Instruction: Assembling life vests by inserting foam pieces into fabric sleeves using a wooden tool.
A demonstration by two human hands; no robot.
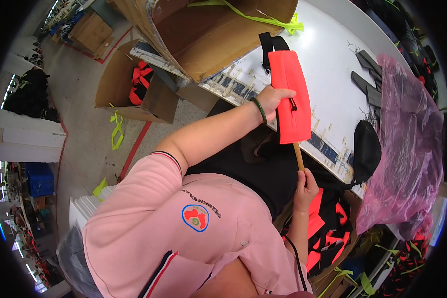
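A bright coral fabric pouch [292, 79] with a short black zipper is stretched lengthwise over the edge of the white table. Black webbing [267, 45] sticks out at its far end. My left hand [271, 102] pinches the pouch's left side, thumb on top beside the zipper. From the pouch's near end comes a thin wooden stick [299, 158]; its far part is hidden, apparently inside the pouch. Lower down, my right hand [306, 189] is closed around the stick's near end.
A large cardboard box [203, 59] stands on the white table [328, 64]. Pink plastic sheeting [407, 149], a black pouch-like piece [366, 151] and dark flat pieces [367, 84] lie at the right. Coral and black pieces [328, 233] fill a box beside my right forearm. Another carton [159, 99] sits on the floor.
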